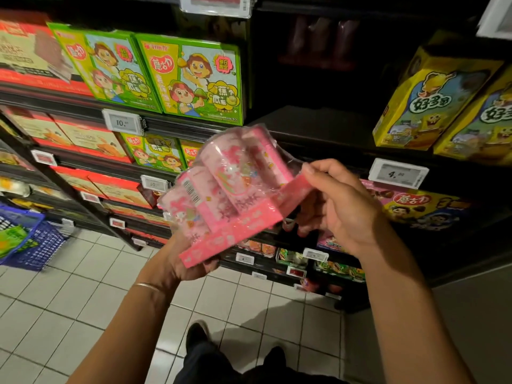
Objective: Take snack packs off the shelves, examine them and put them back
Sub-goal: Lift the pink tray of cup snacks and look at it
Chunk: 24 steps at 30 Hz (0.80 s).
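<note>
Snack pack (230,189), pink, clear-wrapped, barcoded

Dark shelves (318,139) carry green boxes (194,79), yellow boxes (424,103), red boxes (91,141).

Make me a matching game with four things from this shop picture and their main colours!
Things:
1. snack pack
2. shopping basket
3. SpongeBob boxes
4. cartoon-children boxes

Colours:
A. green
B. pink
C. blue
D. yellow

Pairs: 1-B, 2-C, 3-D, 4-A
</note>
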Tool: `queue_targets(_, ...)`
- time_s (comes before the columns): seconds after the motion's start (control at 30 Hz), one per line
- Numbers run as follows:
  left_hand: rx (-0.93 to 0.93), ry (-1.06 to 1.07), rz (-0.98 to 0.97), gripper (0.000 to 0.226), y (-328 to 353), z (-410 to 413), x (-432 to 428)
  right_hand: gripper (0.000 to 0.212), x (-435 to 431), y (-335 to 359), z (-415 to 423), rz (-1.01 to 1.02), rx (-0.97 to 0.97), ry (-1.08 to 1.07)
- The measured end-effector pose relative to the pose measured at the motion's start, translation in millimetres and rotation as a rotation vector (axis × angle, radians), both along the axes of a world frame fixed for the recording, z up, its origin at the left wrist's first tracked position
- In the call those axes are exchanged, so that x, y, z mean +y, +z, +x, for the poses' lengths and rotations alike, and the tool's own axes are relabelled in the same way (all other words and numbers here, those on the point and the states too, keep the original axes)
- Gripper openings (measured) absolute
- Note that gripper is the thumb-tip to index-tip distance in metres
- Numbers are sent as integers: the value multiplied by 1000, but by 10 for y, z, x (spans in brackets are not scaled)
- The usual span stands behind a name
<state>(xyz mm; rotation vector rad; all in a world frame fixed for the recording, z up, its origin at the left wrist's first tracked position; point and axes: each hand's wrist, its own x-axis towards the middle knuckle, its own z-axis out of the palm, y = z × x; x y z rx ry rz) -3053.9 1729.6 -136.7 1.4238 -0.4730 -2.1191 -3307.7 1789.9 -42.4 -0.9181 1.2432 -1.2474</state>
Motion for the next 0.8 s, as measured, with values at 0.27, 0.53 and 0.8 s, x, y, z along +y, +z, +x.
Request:
queue_targets(0.27, 142, -7, 66, 55, -44, 96, 17, 26, -20, -23, 34, 6, 53, -36)
queue_targets(0.53, 346, 6, -164, 29, 383, 138, -97, 49, -44, -131, -37, 35, -151, -116)
queue_targets(0.8, 34, -137, -451, 72, 886, -81, -122, 50, -62, -75, -108, 0, -495, -254)
